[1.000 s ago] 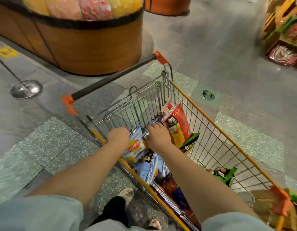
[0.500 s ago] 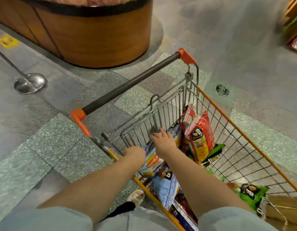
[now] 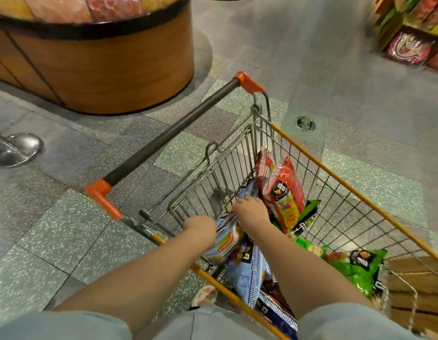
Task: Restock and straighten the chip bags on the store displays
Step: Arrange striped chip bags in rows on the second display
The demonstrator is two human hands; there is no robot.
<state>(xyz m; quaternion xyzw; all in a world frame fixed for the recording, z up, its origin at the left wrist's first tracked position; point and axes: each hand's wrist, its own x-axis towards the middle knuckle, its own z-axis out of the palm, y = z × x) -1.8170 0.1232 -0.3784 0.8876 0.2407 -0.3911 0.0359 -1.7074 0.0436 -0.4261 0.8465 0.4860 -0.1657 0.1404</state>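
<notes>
While reaching into cart (image 3: 340, 182) | left hand (image 3: 200, 227) grips blue bag (image 3: 225, 244), long axis toward body | right hand (image 3: 251, 209) rests loosely atop, nearer red bag (image 3: 284, 192)

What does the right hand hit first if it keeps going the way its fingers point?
Probably the cart's wire end panel below the handle; the right hand points at it over the light-blue chip bags. Depth unclear.

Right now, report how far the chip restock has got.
Done: nothing placed in this view. In hand: both hands, left and right, reach into the cart at the blue chip bags. Left: red bag and green bags remain in the cart.
</notes>
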